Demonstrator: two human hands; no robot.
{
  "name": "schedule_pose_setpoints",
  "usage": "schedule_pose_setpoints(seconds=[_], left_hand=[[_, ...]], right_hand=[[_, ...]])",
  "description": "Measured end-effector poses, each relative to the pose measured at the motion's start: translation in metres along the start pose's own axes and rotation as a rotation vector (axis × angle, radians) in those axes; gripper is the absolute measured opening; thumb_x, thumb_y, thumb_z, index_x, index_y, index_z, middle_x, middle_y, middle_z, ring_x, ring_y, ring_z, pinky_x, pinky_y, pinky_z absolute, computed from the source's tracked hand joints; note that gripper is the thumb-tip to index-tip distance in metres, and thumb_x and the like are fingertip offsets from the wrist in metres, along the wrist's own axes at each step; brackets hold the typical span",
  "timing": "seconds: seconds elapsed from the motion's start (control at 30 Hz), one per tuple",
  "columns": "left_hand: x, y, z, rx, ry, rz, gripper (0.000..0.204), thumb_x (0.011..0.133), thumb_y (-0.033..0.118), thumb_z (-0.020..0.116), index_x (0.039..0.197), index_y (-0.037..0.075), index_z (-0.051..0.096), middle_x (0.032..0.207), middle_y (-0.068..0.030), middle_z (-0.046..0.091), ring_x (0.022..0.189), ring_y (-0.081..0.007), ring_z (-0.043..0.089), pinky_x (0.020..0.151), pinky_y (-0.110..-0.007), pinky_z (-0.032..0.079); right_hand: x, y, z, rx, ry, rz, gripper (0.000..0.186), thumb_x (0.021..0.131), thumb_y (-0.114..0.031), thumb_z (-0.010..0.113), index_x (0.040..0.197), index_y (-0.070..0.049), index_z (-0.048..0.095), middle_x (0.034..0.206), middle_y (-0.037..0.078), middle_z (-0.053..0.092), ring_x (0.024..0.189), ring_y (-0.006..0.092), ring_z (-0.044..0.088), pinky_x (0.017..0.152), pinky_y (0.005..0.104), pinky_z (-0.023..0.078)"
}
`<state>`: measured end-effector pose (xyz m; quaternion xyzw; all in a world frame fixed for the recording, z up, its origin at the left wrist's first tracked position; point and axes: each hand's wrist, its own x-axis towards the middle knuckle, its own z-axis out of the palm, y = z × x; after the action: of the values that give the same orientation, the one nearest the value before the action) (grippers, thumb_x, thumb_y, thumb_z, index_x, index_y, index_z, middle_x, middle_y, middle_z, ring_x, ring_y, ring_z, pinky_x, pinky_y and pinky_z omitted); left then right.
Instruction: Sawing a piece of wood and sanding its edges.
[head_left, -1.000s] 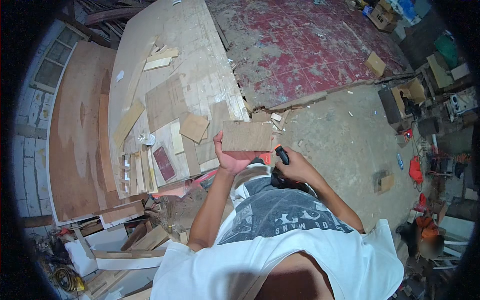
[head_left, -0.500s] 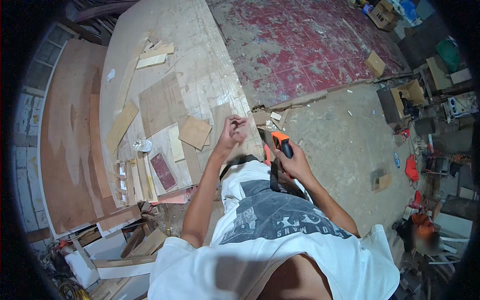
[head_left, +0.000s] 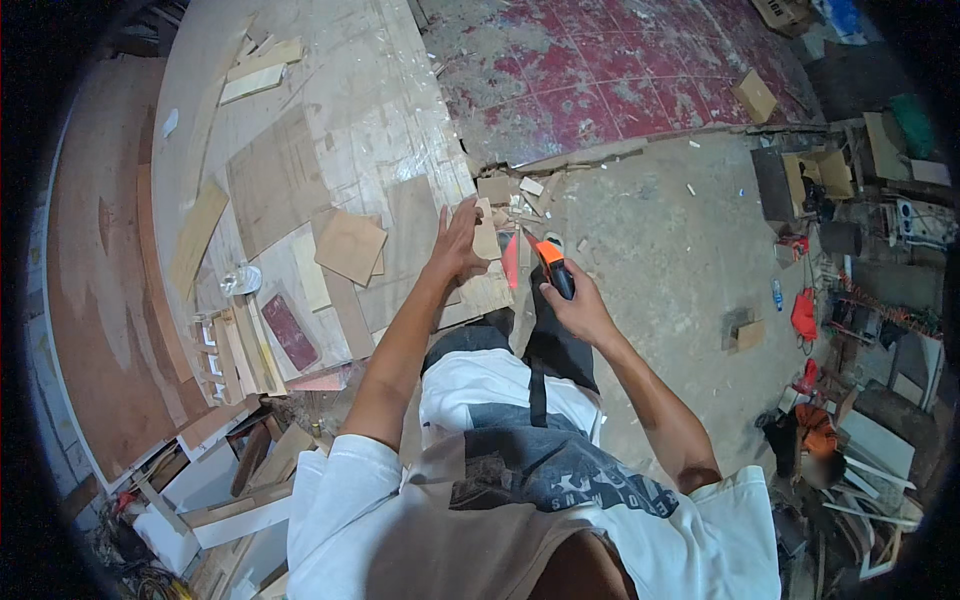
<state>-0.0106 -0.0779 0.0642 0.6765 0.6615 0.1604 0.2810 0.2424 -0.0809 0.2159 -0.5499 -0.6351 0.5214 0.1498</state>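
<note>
At the edge of the plywood platform [head_left: 363, 90], my left hand [head_left: 452, 243] grips a small light wooden board [head_left: 486, 232] lying flat, its thumb and fingers along the board's sides. Just to the right, my right hand [head_left: 575, 305] is closed on the black-and-orange handle of a handsaw [head_left: 553, 262], whose blade points away from me beside the board; how far it touches the wood I cannot tell. A square wooden piece [head_left: 349, 247] and a reddish-brown rectangular piece [head_left: 290, 332] lie left of my left hand.
A brown panel [head_left: 100, 280] stands at far left, above piled offcuts [head_left: 220, 480]. Stepped red tiles [head_left: 640, 70] are at the back, concrete floor [head_left: 660, 250] at right. A cardboard box [head_left: 820, 175], tools and clutter line the right. A clear container [head_left: 240, 281] sits on the platform.
The board that my left hand held up a second ago now lies at the platform's edge under that hand. My right hand has brought the saw up beside it.
</note>
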Motion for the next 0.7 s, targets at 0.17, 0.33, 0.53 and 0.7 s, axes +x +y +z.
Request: schedule_pose_setpoints(seconds=[0.17,0.33,0.53,0.7], left_hand=[[0.011,0.004,-0.006,0.021,0.01,-0.022,0.105,0.041,0.027,0.09,0.129,0.008,0.036,0.146,-0.0144,0.032,0.139,-0.0291,0.03,0.115,-0.058,0.013],[0.015,-0.003,-0.012,0.01,0.049,-0.08,0.106,0.039,0.031,0.09,0.127,0.009,0.036,0.148,-0.0169,0.03,0.14,-0.0344,0.027,0.114,-0.06,0.012],[0.023,-0.005,-0.013,-0.075,0.456,-0.114,0.051,0.078,0.026,0.071,0.12,0.005,0.049,0.132,-0.0189,0.046,0.125,-0.0354,0.041,0.108,-0.048,0.029],[0.046,0.009,0.012,0.056,0.629,-0.232,0.026,0.09,0.017,0.055,0.111,0.002,0.055,0.115,-0.0163,0.054,0.114,-0.0327,0.048,0.101,-0.044,0.034]], right_hand=[[0.008,0.007,0.0,0.086,-0.042,-0.025,0.036,0.085,-0.019,0.064,0.113,0.002,0.056,0.09,0.019,0.063,0.083,0.0282,0.063,0.077,0.0364,0.048],[0.011,-0.003,-0.003,0.076,-0.032,0.01,0.033,0.085,-0.018,0.063,0.111,0.001,0.056,0.087,0.019,0.063,0.079,0.028,0.062,0.075,0.0369,0.048],[0.009,-0.027,-0.008,0.049,-0.052,0.043,0.03,0.085,-0.015,0.063,0.109,0.001,0.056,0.085,0.019,0.062,0.076,0.0276,0.061,0.072,0.0374,0.048],[0.003,-0.045,-0.009,0.068,-0.046,0.021,0.028,0.084,-0.014,0.063,0.107,0.001,0.055,0.08,0.018,0.061,0.07,0.0277,0.059,0.067,0.0368,0.047]])
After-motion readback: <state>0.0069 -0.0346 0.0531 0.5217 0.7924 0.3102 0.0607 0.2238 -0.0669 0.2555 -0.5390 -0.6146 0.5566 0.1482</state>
